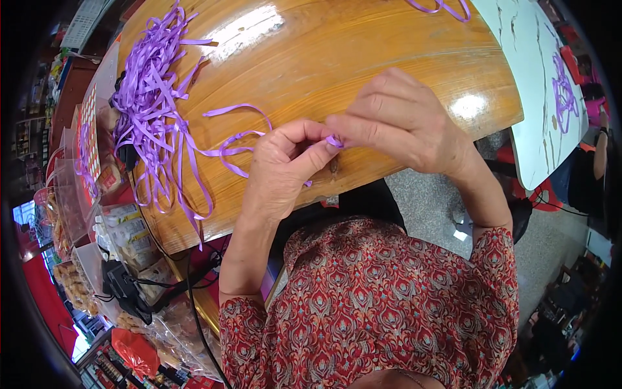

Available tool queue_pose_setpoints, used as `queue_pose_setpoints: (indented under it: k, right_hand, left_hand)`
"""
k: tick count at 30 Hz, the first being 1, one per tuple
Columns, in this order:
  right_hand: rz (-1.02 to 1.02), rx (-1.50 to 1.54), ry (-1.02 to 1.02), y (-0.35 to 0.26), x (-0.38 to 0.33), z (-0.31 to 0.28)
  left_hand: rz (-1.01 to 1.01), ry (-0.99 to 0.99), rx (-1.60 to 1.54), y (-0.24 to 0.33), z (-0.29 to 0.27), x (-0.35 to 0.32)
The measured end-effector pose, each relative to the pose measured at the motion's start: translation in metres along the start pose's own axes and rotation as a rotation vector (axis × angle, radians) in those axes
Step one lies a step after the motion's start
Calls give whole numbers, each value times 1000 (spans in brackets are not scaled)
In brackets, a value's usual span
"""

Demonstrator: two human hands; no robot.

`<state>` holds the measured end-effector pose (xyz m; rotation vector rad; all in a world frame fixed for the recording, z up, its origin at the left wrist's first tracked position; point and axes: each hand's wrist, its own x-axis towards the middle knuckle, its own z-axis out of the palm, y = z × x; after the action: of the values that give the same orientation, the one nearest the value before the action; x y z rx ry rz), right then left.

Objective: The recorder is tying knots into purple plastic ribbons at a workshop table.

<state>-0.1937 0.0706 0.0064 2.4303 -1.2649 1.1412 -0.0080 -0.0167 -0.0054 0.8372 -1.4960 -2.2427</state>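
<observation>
Between my two hands, over the near edge of the wooden table (pixel 311 71), is a small looped end of purple ribbon (pixel 334 141). My left hand (pixel 285 159) pinches it between thumb and forefinger. The fingertips of my right hand (pixel 405 120) meet at the same spot, closed on the ribbon; their exact grip is partly hidden. A loose curl of ribbon (pixel 236 135) trails from behind my left hand across the tabletop. Further left lies a big tangled heap of purple ribbons (pixel 152 84), with strands hanging over the table's near edge.
A white marbled table (pixel 528 71) adjoins on the right, with another purple ribbon bunch (pixel 564 94) and a person's arm (pixel 601 152) beyond. More ribbon (pixel 447 8) lies at the far edge. Packaged goods (pixel 126 233) and a black cable (pixel 194 311) crowd the left side.
</observation>
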Motion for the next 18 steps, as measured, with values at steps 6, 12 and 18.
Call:
queue_pose_setpoints:
  k: [6, 12, 18]
  right_hand:
    - [327, -1, 205, -16, -9, 14]
    - [510, 148, 336, -29, -11, 32]
    - [571, 196, 328, -35, -1, 33]
  left_hand:
    - [99, 161, -9, -14, 0, 3]
    - [194, 192, 51, -16, 8, -1]
    - [244, 137, 30, -12, 10, -7]
